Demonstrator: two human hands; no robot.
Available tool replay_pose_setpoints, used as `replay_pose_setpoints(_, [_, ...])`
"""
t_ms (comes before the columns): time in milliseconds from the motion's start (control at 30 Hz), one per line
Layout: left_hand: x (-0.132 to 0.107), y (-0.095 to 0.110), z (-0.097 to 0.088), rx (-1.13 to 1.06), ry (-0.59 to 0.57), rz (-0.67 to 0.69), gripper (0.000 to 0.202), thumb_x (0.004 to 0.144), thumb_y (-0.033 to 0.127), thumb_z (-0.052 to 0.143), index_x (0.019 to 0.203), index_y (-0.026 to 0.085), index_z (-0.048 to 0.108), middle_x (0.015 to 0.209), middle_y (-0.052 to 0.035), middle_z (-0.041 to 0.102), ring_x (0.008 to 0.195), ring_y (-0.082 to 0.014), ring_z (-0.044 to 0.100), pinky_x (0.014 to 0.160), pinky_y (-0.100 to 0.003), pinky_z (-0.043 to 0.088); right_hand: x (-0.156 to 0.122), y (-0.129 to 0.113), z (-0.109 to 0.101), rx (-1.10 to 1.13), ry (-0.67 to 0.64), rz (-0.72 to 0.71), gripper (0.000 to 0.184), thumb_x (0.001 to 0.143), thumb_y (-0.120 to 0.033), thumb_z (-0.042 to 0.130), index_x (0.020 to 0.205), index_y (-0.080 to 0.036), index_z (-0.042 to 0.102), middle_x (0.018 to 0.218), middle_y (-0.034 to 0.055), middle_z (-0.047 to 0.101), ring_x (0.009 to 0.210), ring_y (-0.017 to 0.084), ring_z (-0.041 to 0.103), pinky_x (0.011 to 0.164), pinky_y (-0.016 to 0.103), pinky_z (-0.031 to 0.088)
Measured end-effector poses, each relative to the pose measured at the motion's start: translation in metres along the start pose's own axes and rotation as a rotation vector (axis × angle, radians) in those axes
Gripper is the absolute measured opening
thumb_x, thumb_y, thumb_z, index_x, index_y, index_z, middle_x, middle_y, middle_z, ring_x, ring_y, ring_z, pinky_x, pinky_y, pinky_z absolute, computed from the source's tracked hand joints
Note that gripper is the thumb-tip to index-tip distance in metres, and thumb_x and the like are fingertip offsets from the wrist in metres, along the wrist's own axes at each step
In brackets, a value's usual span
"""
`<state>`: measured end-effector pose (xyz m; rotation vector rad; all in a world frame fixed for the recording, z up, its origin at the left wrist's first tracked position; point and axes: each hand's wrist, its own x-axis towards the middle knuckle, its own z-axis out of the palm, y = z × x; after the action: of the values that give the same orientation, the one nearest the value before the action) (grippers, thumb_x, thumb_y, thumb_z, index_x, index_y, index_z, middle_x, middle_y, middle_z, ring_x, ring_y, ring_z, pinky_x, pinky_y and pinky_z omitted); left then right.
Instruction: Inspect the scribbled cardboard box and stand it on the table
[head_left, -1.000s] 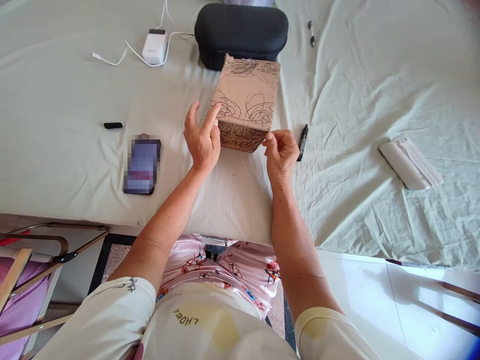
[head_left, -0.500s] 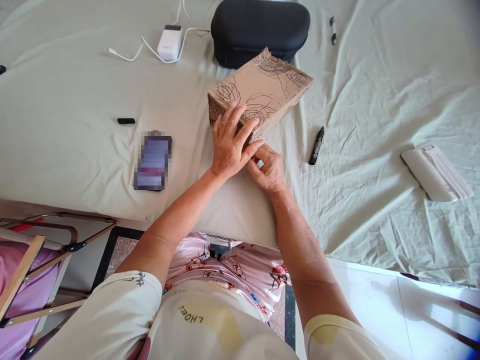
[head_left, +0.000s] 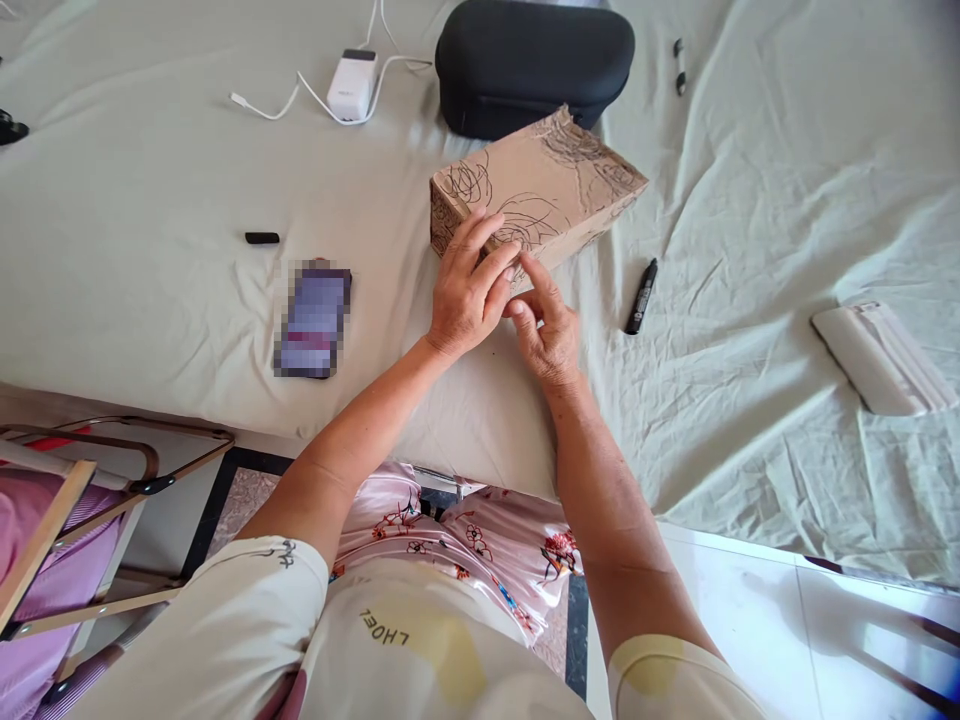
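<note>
A cardboard box scribbled with black swirls lies on its side on a pale sheet. My left hand rests flat on the box's near top, fingers stretched out. My right hand is beside it at the box's near lower edge, fingers curled, fingertips touching the cardboard. What it pinches, if anything, is hidden. A black marker lies just right of the box.
A phone lies left of my hands, with a small black cap beyond it. A black case and a white charger with cable sit behind the box. A white flat tool lies far right. A chair frame stands at lower left.
The box went from standing tilted to lying on its side. My left hand came down flat onto it, and my right hand moved in to its near edge.
</note>
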<state>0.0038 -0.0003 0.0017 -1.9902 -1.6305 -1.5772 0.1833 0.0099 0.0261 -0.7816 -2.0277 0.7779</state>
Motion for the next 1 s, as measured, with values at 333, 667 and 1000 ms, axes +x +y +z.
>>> replay_pose_setpoints(333, [0.001, -0.022, -0.004, -0.117, 0.067, 0.028, 0.047, 0.115, 0.053, 0.021, 0.120, 0.031, 0.063, 0.153, -0.0064, 0.059, 0.159, -0.0236, 0.046, 0.136, -0.055, 0.036, 0.008, 0.036, -0.018, -0.153, 0.331, 0.177, 0.069, 0.113, -0.066, 0.032, 0.166, -0.024, 0.045, 0.087, 0.0037, 0.075, 0.076, 0.018, 0.071, 0.087, 0.038, 0.063])
replay_pose_setpoints(667, [0.007, 0.003, -0.026, 0.063, 0.048, -0.346, 0.038, 0.113, 0.050, 0.035, 0.124, 0.032, 0.066, 0.158, -0.0090, 0.056, 0.159, -0.0278, 0.047, 0.133, -0.056, 0.041, 0.011, 0.071, -0.028, -0.207, 0.481, 0.222, 0.066, 0.112, -0.062, 0.037, 0.163, -0.021, 0.046, 0.092, 0.0061, 0.075, 0.076, 0.019, 0.071, 0.080, 0.038, 0.061])
replay_pose_setpoints(1000, [0.000, -0.025, -0.003, -0.013, 0.050, -0.675, 0.035, 0.102, 0.021, 0.056, 0.136, 0.023, 0.052, 0.136, -0.0145, 0.069, 0.128, -0.0233, 0.070, 0.109, -0.039, 0.060, 0.011, 0.077, -0.026, -0.379, 0.409, 0.329, 0.047, 0.105, -0.047, 0.050, 0.137, -0.017, 0.067, 0.094, 0.0093, 0.075, 0.079, 0.022, 0.068, 0.084, 0.045, 0.059])
